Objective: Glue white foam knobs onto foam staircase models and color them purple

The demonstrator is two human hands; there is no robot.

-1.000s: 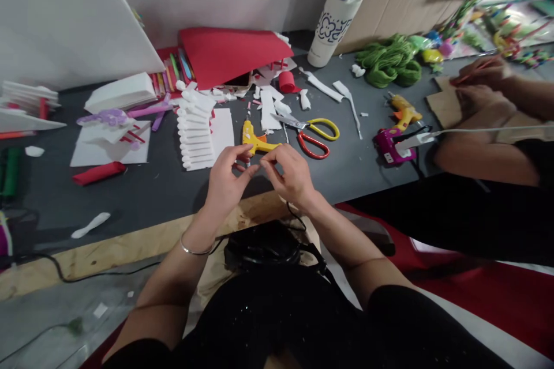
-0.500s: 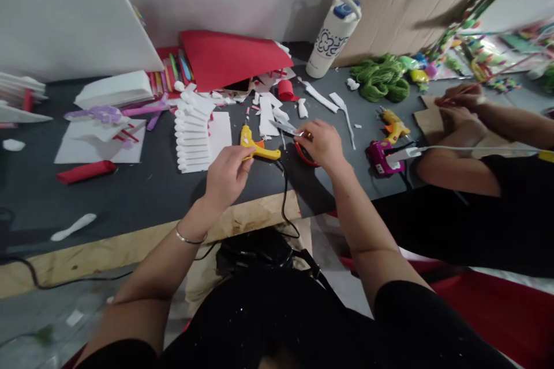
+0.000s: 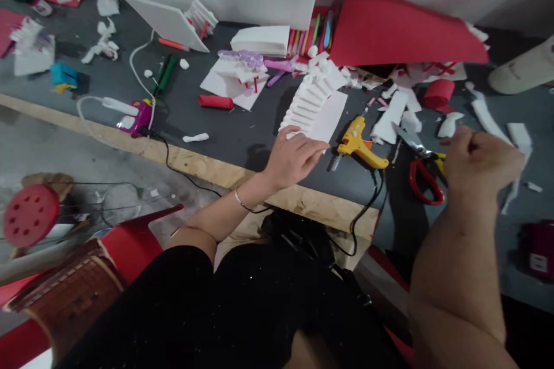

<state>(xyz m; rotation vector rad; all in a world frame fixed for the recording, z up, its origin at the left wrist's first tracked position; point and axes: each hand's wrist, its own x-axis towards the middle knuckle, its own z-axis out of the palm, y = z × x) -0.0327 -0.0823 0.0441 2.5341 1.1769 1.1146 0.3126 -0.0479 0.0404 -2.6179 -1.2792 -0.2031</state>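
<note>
My left hand (image 3: 294, 158) is at the near end of a white stepped foam model (image 3: 308, 105), its fingers closed on that edge and covering part of it. The model rests on a white card (image 3: 336, 112). Just right of this hand lies a yellow hot glue gun (image 3: 357, 141), nozzle pointing away from me. My right hand (image 3: 482, 164) is loosely curled above the table, and no object shows in it. Scissors (image 3: 426, 181) with a red handle lie open-bladed beside it, partly hidden by the hand.
White scraps (image 3: 392, 118) and a red roll (image 3: 439, 94) lie beyond the scissors. A red sheet (image 3: 402, 29) leans at the back. Left are a purple-topped model (image 3: 240, 66), a red packet (image 3: 215, 101) and a purple power adapter (image 3: 137, 118). A white bottle (image 3: 521, 69) stands right.
The view has swung left. My right hand has let go of the scissors and lifted away. My left hand has moved from the glue gun to the white stepped model.
</note>
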